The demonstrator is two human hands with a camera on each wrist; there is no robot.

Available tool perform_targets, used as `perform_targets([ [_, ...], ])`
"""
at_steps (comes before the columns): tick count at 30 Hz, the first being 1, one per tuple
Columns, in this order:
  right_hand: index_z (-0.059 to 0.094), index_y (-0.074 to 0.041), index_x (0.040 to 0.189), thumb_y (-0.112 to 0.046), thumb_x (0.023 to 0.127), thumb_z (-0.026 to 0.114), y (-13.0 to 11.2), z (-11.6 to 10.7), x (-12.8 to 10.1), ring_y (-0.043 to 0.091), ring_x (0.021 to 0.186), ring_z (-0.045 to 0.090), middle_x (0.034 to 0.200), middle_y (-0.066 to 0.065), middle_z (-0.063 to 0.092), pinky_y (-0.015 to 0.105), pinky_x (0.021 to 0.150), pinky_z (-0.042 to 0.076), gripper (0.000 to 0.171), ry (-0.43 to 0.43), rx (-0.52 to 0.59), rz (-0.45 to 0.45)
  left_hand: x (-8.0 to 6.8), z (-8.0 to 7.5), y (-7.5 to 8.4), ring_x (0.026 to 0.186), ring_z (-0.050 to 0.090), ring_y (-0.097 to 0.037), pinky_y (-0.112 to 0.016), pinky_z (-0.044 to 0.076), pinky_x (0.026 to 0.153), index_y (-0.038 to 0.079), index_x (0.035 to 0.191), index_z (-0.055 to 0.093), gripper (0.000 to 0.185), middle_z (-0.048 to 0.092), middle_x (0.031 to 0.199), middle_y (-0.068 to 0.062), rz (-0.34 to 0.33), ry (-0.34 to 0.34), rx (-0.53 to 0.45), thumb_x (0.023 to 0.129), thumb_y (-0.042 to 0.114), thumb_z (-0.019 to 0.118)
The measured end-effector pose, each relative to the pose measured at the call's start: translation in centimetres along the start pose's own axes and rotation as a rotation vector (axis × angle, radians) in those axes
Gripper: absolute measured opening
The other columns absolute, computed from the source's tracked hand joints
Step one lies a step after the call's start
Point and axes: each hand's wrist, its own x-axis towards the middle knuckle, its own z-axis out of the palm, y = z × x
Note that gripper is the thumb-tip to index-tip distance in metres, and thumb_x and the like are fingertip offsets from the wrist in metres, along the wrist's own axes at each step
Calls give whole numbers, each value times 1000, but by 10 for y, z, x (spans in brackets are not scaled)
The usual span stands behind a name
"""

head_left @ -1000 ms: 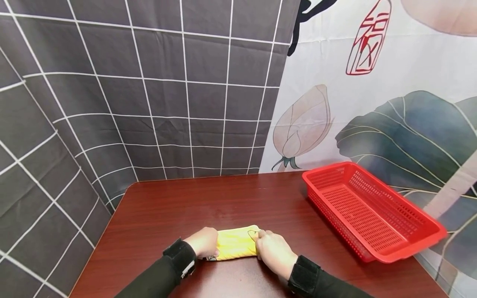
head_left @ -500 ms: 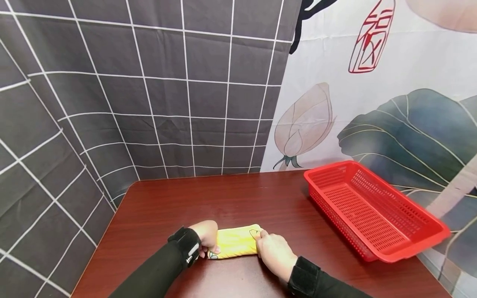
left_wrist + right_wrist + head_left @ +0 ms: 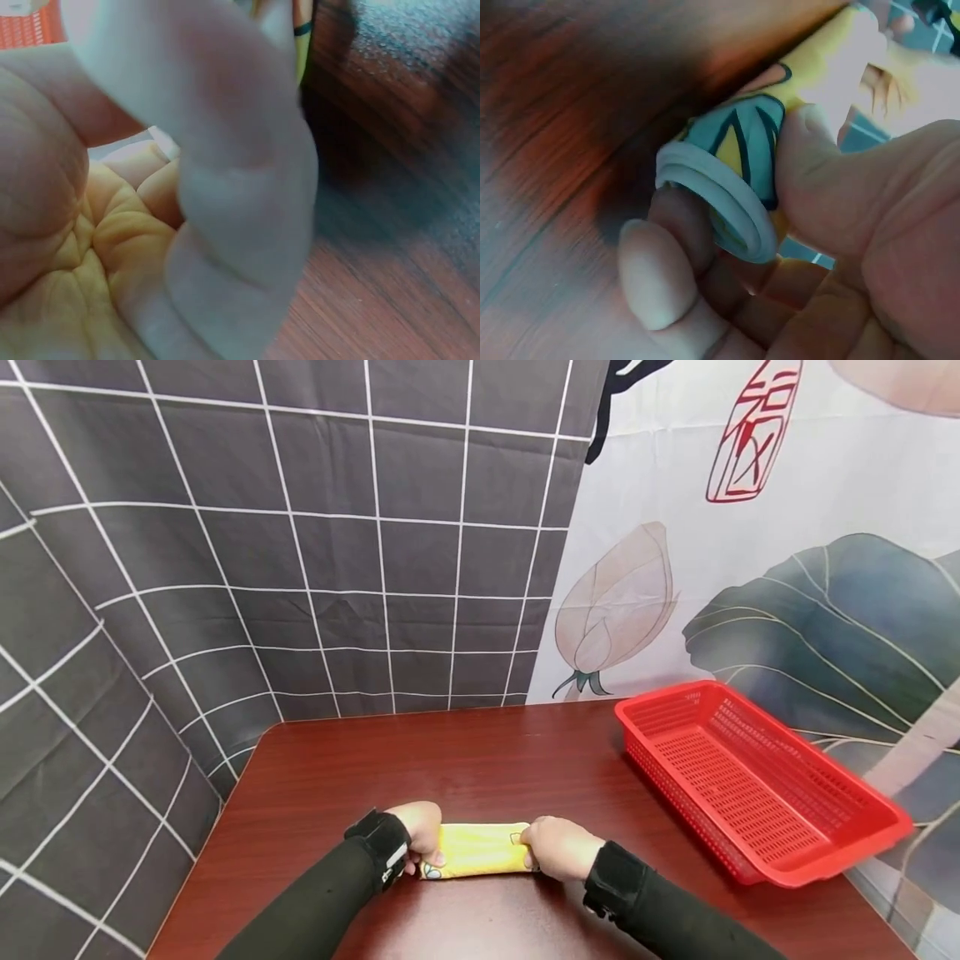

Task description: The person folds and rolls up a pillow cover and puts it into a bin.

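Note:
A folded yellow cloth [image 3: 483, 850] with printed figures lies stretched between my two hands, low in the middle of the head view. My left hand [image 3: 422, 833] pinches its left end. At the other end, my right hand [image 3: 562, 848] grips the cloth between thumb and fingers. The right wrist view shows that end of the cloth [image 3: 739, 150] close up, with blue-green and black print and a layered white trim; the thumb presses on top and fingers curl beneath. In the left wrist view, curled fingers [image 3: 240, 180] hide most of the cloth.
Both hands work over a reddish-brown wooden table [image 3: 420, 760]. At its right side stands a red perforated plastic basket [image 3: 738, 793]. A grey gridded curtain [image 3: 337, 552] and a white flower-printed curtain [image 3: 622, 485] hang along the back.
My right hand has shifted slightly away from me and to the right, its fingers now further over the cloth's end. The cloth looks a little longer and straighter. My left hand keeps its pinch.

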Motion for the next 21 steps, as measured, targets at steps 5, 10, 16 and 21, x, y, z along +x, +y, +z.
perform_targets([
  [5, 66, -14, 76, -21, 91, 81, 15, -6, 7, 8, 65, 47, 69, -6, 55, 24, 65, 44, 23, -128, 147, 15, 2, 3, -2, 37, 50, -11, -21, 45, 43, 6, 63, 58, 44, 50, 54, -4, 7, 6, 10, 89, 27, 87],
  [10, 59, -17, 66, -20, 88, 84, 25, -7, 10, 5, 56, 44, 60, -12, 46, 20, 55, 37, 34, -153, 287, 62, 1, 3, -1, 38, 50, -10, -22, 47, 43, 6, 64, 59, 43, 51, 55, -3, 10, 16, 15, 88, 27, 88],
  [16, 61, -16, 64, -16, 82, 91, 27, -2, 10, 5, 54, 50, 59, -11, 53, 22, 53, 43, 35, -69, 377, 159, 0, 4, 0, 37, 50, -11, -21, 45, 43, 6, 65, 59, 42, 54, 55, -4, 6, 34, 32, 87, 26, 89],
  [21, 64, -20, 65, -22, 74, 97, 27, -1, 10, 9, 64, 52, 64, -10, 60, 26, 63, 44, 34, 16, 335, 240, -2, 4, -1, 36, 51, -12, -23, 47, 42, 5, 66, 59, 41, 54, 54, -5, 7, 45, 12, 87, 23, 89],
])
